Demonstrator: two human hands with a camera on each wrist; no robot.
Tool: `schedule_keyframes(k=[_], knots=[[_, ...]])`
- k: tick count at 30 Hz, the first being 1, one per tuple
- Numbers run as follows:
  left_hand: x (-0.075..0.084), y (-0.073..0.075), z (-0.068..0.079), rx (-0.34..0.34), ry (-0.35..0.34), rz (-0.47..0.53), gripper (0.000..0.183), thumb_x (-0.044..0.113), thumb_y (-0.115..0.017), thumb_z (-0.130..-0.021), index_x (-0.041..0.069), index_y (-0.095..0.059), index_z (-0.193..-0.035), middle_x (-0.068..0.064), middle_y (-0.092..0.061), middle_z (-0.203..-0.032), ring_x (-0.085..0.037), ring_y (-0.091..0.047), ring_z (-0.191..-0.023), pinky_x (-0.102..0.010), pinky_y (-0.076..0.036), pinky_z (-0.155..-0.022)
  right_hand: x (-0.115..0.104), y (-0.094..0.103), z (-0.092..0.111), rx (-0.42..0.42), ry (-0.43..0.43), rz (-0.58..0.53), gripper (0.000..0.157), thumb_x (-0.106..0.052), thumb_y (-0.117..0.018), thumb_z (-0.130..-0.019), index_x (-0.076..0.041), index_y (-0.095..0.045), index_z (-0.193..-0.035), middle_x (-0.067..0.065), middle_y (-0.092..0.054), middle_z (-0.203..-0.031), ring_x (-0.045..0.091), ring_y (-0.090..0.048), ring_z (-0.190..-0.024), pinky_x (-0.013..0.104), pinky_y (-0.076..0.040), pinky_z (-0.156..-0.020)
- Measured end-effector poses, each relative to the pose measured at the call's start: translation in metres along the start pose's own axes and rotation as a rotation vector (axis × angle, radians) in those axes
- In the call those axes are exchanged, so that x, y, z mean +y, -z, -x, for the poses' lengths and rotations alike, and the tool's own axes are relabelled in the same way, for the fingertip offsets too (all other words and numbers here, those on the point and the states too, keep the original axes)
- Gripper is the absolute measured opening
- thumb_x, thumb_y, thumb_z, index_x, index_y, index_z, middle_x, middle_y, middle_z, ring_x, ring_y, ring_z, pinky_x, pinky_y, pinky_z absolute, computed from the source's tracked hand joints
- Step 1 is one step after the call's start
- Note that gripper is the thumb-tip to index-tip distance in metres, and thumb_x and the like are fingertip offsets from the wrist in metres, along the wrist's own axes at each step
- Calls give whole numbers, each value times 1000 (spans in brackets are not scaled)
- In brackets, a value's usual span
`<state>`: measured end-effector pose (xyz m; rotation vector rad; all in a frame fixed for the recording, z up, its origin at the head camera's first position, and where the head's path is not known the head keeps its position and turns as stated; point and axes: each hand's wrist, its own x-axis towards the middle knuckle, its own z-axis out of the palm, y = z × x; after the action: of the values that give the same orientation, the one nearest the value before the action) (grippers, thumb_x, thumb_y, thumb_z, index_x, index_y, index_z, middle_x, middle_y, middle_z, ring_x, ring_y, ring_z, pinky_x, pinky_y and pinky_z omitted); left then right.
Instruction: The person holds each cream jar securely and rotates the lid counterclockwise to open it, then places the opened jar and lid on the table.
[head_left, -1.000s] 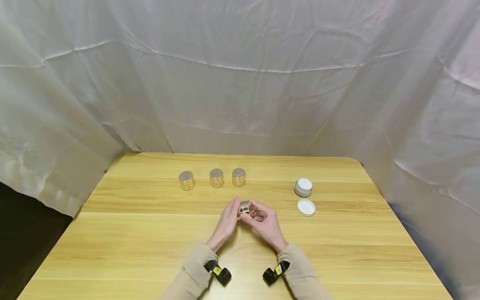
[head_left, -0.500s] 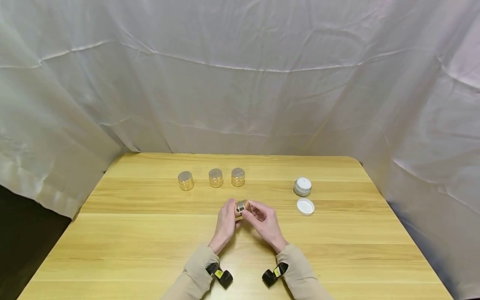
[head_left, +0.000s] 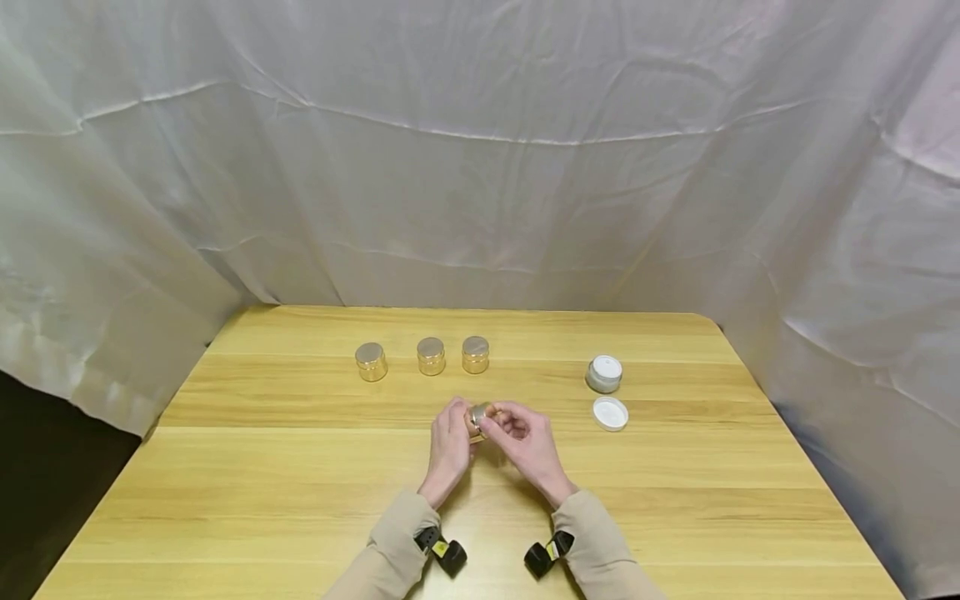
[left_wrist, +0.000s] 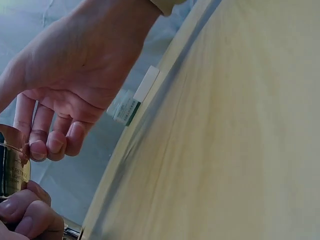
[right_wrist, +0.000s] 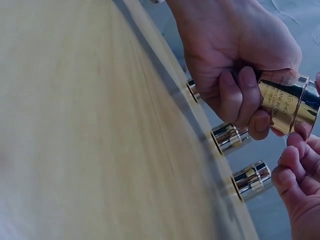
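Between my hands I see a shiny gold cream jar (head_left: pixel 478 414), tilted and raised off the table. Dark printing shows on its side (right_wrist: pixel 275 102) in the right wrist view. My left hand (head_left: pixel 450 446) grips the jar's body with curled fingers. The thumb and fingertips of my right hand (head_left: pixel 531 446) pinch its lid end (right_wrist: pixel 306 102). In the left wrist view, the other right fingers (left_wrist: pixel 55 142) hang curled beside the jar. Whether the lid is loose I cannot tell.
Three similar gold jars (head_left: pixel 371 362), (head_left: pixel 431 357), (head_left: pixel 476 355) stand in a row toward the back left. A pale glass jar (head_left: pixel 604 375) is at the right, with a white lid (head_left: pixel 611 413) lying in front of it. A grey curtain (head_left: pixel 480 208) hangs behind the table.
Both hands have shifted slightly left with the gold jar, and the jar has turned a little. The right thumb and fingers have moved along its lid end. The other jars stay put.
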<state>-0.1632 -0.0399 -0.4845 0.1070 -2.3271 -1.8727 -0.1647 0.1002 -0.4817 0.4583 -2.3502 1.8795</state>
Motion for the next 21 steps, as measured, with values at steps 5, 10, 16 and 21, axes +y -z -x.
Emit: schedule_keyframes(k=[5,10,16,21], knots=[[2,0,-2,36,-18,-34,44,16,-26,-105,4,-61,-80,-3,-53,-69,-11,-48,-58,-23,-45,-56,-1,0,-1,-36,42,31,19,-11,-72,-91,0,-70,-106,16,-68,-83,3,-58,-70,18,-54,-65],[6,-2,-5,51,-18,-46,40,14,-28,-103,14,-46,-67,3,-41,-62,-12,-39,-60,-23,-37,-61,-2,2,-2,-52,34,51,20,-12,-70,-92,1,-69,-108,15,-68,-85,3,-57,-73,18,-53,-66],[6,-4,-8,53,5,-41,38,13,-30,-100,13,-45,-66,3,-41,-61,-12,-41,-57,-23,-38,-54,-3,5,-3,-66,52,92,22,-13,-72,-91,0,-69,-109,13,-67,-84,3,-54,-71,16,-49,-63],[8,-2,-9,38,87,-17,37,15,-30,-98,16,-43,-64,2,-43,-61,-13,-44,-56,-23,-40,-52,-4,6,-4,-80,127,141,24,-7,-75,-88,-1,-69,-111,12,-65,-80,3,-48,-67,14,-42,-58]])
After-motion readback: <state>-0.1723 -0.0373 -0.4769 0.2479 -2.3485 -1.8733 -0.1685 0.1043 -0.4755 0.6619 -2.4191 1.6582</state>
